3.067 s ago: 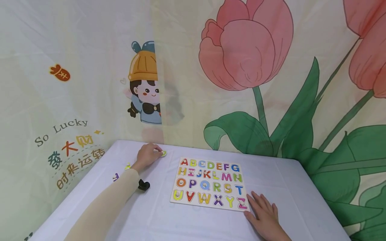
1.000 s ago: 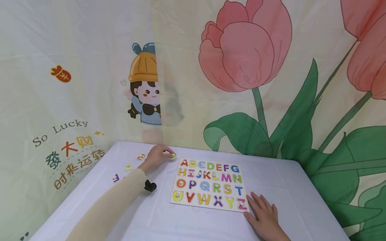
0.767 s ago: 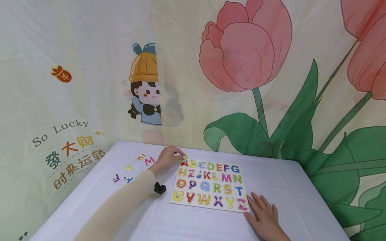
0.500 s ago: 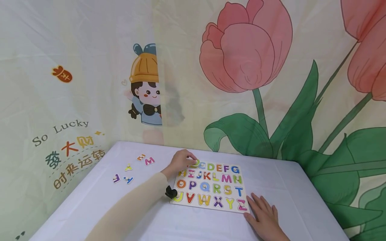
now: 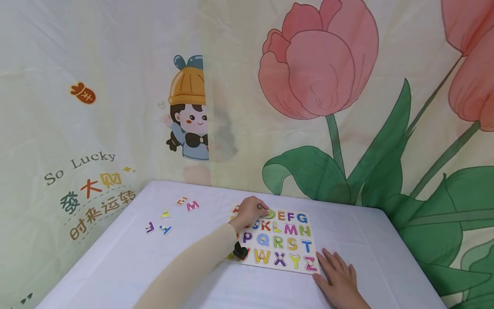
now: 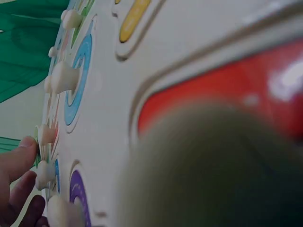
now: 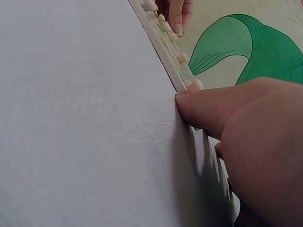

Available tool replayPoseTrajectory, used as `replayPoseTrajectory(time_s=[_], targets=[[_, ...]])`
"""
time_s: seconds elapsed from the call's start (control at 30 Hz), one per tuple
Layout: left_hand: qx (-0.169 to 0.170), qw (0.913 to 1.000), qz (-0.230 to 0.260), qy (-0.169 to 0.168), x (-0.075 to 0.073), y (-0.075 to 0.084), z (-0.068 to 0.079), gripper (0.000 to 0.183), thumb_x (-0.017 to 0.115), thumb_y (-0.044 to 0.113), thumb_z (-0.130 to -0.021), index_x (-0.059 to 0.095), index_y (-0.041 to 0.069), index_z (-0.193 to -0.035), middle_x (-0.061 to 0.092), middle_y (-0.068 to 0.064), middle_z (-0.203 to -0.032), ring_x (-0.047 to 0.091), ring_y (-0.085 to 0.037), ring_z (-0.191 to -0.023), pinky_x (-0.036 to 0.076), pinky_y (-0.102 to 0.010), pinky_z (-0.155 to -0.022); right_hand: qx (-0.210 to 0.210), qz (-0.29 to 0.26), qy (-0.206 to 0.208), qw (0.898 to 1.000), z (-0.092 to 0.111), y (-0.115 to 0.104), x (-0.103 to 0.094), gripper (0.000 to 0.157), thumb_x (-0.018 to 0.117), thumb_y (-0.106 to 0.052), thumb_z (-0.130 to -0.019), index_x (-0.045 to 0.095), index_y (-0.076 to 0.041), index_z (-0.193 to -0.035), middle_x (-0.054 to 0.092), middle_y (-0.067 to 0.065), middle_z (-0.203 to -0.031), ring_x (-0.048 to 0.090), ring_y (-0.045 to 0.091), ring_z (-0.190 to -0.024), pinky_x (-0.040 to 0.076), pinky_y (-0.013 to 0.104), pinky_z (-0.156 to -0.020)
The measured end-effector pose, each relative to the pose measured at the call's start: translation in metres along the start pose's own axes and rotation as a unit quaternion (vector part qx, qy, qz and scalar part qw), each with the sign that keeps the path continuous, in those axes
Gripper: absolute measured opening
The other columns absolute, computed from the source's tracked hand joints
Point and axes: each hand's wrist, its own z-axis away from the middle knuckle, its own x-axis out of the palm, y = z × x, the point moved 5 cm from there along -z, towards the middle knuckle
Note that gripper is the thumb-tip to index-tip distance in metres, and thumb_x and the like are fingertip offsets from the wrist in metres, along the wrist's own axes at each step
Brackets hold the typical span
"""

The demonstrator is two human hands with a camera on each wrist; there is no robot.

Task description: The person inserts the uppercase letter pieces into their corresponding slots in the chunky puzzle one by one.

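My left hand [image 5: 250, 211] pinches a green letter piece [image 5: 271, 213], apparently a D, between thumb and fingertips over the top row of the alphabet puzzle board [image 5: 285, 249]. Whether the piece lies flat in its recess cannot be told. In the left wrist view the thumb and fingers are at the piece's edge, among the board's round knobs [image 6: 64, 78]. My right hand [image 5: 338, 277] rests at the board's lower right corner, fingers extended; in the right wrist view its thumb [image 7: 196, 106] touches the board's edge. The left hand and sleeve hide some left-hand letters.
Loose letter pieces lie left of the board: a purple F [image 5: 149, 227], a blue piece [image 5: 165, 229], a yellow Y [image 5: 165, 213], an orange piece [image 5: 182, 201] and a pink M [image 5: 192, 206]. A printed curtain [image 5: 239, 171] stands behind the white table [image 5: 347, 227].
My left hand has carried the green letter piece rightward from the table's back left, past A and B, to the D place on the board. The right hand has stayed put.
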Motion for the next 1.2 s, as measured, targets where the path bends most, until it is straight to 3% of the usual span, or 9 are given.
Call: replayPoseTrajectory(time_s=[0.17,0.4,0.63,0.8,1.2], targets=[[0.004,0.9999,-0.007,0.008,0.006,0.000,-0.002,0.005,0.086,0.031,-0.092,0.084,0.026,-0.090,0.064,0.007,-0.096,0.056,-0.011,-0.089,0.047,-0.035,-0.089,0.003,0.000,-0.003,1.000,0.001,0.000,-0.001,0.081,0.067,-0.053,-0.100,0.044,-0.005,-0.161,0.029,0.024,-0.170,0.010,0.056,-0.154,-0.007,0.084,-0.113],[0.003,1.0000,-0.001,-0.008,0.007,0.000,-0.002,0.005,0.086,0.030,-0.092,0.084,0.026,-0.091,0.067,0.007,-0.098,0.057,-0.011,-0.094,0.046,-0.038,-0.096,0.004,-0.003,-0.004,1.000,0.000,0.000,-0.002,0.081,0.068,-0.052,-0.099,0.043,-0.006,-0.161,0.028,0.024,-0.171,0.009,0.056,-0.154,-0.009,0.083,-0.113],[-0.024,0.9992,-0.016,-0.026,0.007,0.009,-0.002,0.007,0.085,0.030,-0.092,0.081,0.027,-0.088,0.068,0.011,-0.083,0.058,-0.010,-0.084,0.046,-0.034,-0.086,0.004,0.000,-0.002,1.000,0.000,0.001,-0.001,0.082,0.067,-0.054,-0.099,0.043,-0.005,-0.161,0.028,0.024,-0.171,0.009,0.056,-0.154,-0.009,0.083,-0.113],[-0.029,0.9984,-0.045,-0.019,0.004,0.016,-0.002,0.010,0.087,0.030,-0.091,0.081,0.025,-0.085,0.067,0.010,-0.076,0.057,-0.012,-0.082,0.044,-0.035,-0.082,0.003,-0.004,-0.008,1.000,0.001,0.000,0.000,0.081,0.067,-0.052,-0.100,0.042,-0.005,-0.161,0.027,0.024,-0.171,0.008,0.056,-0.154,-0.009,0.082,-0.114],[-0.058,0.9961,-0.064,-0.016,0.005,0.021,-0.003,0.011,0.088,0.035,-0.089,0.083,0.027,-0.083,0.069,0.011,-0.079,0.057,-0.015,-0.092,0.044,-0.039,-0.090,-0.005,-0.006,-0.006,1.000,0.002,-0.002,-0.002,0.080,0.067,-0.050,-0.100,0.042,-0.005,-0.161,0.026,0.024,-0.172,0.007,0.055,-0.155,-0.011,0.082,-0.113]])
